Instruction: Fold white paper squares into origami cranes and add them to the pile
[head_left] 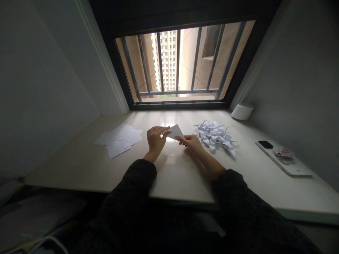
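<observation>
A white paper triangle (175, 131), folded from a sheet, is held just above the pale desk (174, 176) between both hands. My left hand (156, 138) pinches its left corner with fingers curled. My right hand (192, 143) grips the lower right edge, fingers closed on the paper. Both arms wear dark sleeves. A pile of several folded paper cranes (215, 137) lies right of my right hand. Loose white paper sheets (119, 139) lie left of my left hand.
A white phone (283, 157) with a round pink grip lies at the right of the desk. A small white cup-shaped object (242, 111) stands by the right wall. A barred window (180, 67) fills the back. Walls close in on both sides.
</observation>
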`<state>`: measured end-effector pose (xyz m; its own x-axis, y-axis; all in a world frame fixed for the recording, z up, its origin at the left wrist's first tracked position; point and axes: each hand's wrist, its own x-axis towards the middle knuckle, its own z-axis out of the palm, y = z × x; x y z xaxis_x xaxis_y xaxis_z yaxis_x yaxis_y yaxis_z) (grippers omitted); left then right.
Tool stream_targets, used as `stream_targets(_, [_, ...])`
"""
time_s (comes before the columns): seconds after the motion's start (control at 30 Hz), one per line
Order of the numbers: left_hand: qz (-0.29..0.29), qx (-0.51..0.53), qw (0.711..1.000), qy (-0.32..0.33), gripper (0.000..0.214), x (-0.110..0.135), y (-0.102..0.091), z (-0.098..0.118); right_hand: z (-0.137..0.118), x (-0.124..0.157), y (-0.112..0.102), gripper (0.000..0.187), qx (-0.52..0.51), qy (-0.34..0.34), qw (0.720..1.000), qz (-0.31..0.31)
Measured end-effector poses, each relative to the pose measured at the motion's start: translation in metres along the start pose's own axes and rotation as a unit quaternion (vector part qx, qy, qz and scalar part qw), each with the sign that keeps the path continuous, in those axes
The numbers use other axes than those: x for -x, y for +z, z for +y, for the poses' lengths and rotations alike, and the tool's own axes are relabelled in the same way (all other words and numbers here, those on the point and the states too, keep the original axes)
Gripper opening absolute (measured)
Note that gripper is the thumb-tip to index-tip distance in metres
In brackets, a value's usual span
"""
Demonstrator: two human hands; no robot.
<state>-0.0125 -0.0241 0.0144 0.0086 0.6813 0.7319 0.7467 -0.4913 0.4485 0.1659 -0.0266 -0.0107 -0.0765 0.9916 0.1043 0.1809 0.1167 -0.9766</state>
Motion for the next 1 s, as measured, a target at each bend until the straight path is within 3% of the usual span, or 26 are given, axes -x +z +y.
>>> stream_targets(0.2, [0.001, 0.03, 0.999, -0.042, 0.014, 0.001, 0.0, 0.0, 0.0, -0.004, -0.002, 0.05, -0.045, 0.009, 0.999, 0.009])
stream_targets(0.3, [-0.007, 0.037, 0.998, -0.048, 0.013, -0.001, 0.0, -0.001, -0.004, -0.005, -0.004, 0.041, -0.094, -0.028, 0.995, 0.026])
stream_targets(0.47, [-0.017, 0.046, 0.997, -0.062, 0.014, -0.004, 0.0, -0.004, -0.009, -0.005, -0.009, 0.037, -0.155, -0.091, 0.983, -0.034])
stream_targets(0.6, [-0.029, 0.112, 0.988, -0.104, 0.018, -0.003, 0.005, -0.01, -0.005, -0.006, -0.011, 0.024, -0.155, -0.058, 0.983, -0.085])
stream_targets(0.73, [-0.028, 0.224, 0.959, -0.171, 0.023, -0.003, 0.01, -0.018, -0.002, -0.006, -0.011, 0.027, -0.127, -0.058, 0.982, -0.126])
stream_targets(0.83, [-0.016, 0.254, 0.945, -0.207, 0.024, -0.005, 0.01, -0.023, -0.001, -0.008, -0.012, 0.033, -0.1, -0.05, 0.99, -0.09])
stream_targets(1.0, [0.006, 0.248, 0.942, -0.227, 0.023, -0.007, 0.01, -0.025, 0.004, -0.013, -0.015, 0.038, -0.096, -0.032, 0.994, 0.036])
